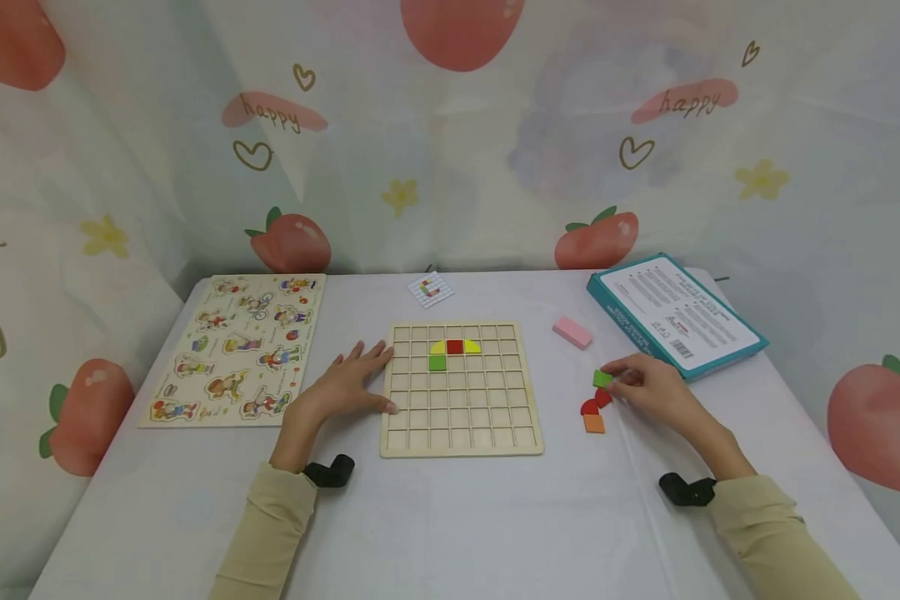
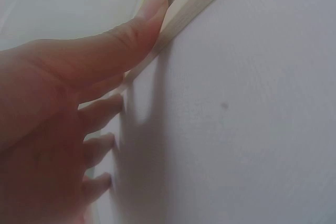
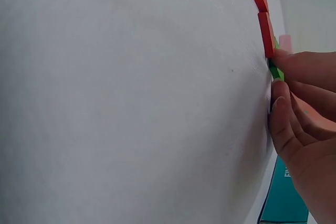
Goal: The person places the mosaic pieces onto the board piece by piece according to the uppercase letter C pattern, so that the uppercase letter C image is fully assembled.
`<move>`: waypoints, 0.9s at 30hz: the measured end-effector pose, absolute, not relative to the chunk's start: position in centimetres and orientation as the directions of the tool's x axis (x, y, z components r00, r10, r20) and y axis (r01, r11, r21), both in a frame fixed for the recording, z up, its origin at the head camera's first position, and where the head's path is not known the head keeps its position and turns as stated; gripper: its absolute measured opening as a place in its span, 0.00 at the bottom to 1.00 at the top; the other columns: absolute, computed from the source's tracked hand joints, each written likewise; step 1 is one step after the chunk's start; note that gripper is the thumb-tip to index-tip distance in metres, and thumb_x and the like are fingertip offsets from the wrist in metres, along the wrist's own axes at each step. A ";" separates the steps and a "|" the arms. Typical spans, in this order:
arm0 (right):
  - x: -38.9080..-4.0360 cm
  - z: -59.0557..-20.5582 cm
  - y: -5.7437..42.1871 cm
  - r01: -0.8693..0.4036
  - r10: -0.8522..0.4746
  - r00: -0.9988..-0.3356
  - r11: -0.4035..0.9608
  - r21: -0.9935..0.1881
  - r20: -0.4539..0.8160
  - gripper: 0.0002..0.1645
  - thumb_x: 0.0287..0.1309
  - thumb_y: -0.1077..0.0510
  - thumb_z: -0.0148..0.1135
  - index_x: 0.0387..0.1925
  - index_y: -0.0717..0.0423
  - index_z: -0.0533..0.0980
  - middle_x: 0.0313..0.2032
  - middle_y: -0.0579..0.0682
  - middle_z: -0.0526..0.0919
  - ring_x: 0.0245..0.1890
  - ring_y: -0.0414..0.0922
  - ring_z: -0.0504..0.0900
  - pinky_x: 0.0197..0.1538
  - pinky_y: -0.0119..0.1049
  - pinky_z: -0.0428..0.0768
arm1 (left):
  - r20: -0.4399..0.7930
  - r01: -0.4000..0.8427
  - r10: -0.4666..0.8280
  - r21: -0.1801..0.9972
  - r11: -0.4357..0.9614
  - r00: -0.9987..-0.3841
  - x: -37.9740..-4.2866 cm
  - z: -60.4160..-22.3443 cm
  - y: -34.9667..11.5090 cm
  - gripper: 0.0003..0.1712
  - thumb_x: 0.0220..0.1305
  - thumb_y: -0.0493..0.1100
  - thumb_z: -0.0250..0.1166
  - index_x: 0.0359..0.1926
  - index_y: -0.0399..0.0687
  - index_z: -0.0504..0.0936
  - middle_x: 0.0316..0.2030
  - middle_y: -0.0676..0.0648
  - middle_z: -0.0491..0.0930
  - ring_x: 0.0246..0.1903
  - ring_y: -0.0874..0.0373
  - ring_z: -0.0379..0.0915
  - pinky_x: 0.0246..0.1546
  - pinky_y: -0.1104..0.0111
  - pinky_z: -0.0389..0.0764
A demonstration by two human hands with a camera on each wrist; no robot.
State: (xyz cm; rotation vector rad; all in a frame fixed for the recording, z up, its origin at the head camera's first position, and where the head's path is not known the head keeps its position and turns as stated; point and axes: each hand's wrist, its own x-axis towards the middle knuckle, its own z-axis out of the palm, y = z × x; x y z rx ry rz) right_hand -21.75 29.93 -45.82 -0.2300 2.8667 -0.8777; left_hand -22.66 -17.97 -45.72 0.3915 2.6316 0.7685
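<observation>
A wooden grid board (image 1: pixel 461 423) lies mid-table. On its upper cells sit a red square tile (image 1: pixel 455 347), a yellow curved tile (image 1: pixel 438 347) to its left, another yellow tile (image 1: pixel 472 347) to its right, and a green square tile (image 1: pixel 438 362). My left hand (image 1: pixel 345 383) rests at the board's left edge with fingers spread and thumb on the rim. To the right of the board, my right hand (image 1: pixel 660 396) pinches a green tile (image 1: pixel 602 379) between thumb and fingers, low over the cloth. Two red curved tiles (image 1: pixel 589 407) and an orange square tile (image 1: pixel 594 424) lie just below it.
A pink block (image 1: pixel 572 332) lies right of the board's top corner. Behind the board is a small pattern card (image 1: pixel 431 289). A teal box (image 1: pixel 678 312) stands at the back right. At the left is a wooden picture puzzle (image 1: pixel 232 350). A white cloth (image 1: pixel 495 525) covers the table.
</observation>
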 end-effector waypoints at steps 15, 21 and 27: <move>-21.7 -45.5 28.8 -0.104 -0.164 -0.986 0.770 -0.629 -0.037 0.18 0.66 0.55 0.69 0.52 0.61 0.80 0.44 0.58 0.87 0.41 0.50 0.85 0.39 0.21 0.81 | -0.277 0.144 0.351 0.565 0.813 -0.894 -22.7 -46.0 -18.0 0.58 0.57 0.55 0.77 0.81 0.47 0.55 0.82 0.44 0.47 0.82 0.38 0.30 0.80 0.41 0.35; -21.7 -45.2 27.5 -0.090 -0.159 -0.986 0.744 -0.662 -0.046 0.20 0.67 0.53 0.68 0.56 0.57 0.80 0.46 0.58 0.87 0.40 0.49 0.86 0.38 0.25 0.83 | -0.275 0.152 0.356 0.560 0.814 -0.893 -22.6 -46.1 -18.0 0.58 0.58 0.55 0.77 0.81 0.46 0.55 0.82 0.43 0.48 0.82 0.37 0.31 0.80 0.40 0.36; -22.1 -44.8 25.8 -0.097 -0.179 -0.983 0.709 -0.699 -0.045 0.19 0.67 0.55 0.67 0.57 0.58 0.79 0.48 0.59 0.86 0.39 0.50 0.87 0.36 0.30 0.86 | -0.269 0.155 0.359 0.566 0.810 -0.894 -22.6 -45.8 -18.1 0.57 0.58 0.54 0.76 0.81 0.46 0.55 0.82 0.43 0.47 0.82 0.37 0.30 0.80 0.40 0.35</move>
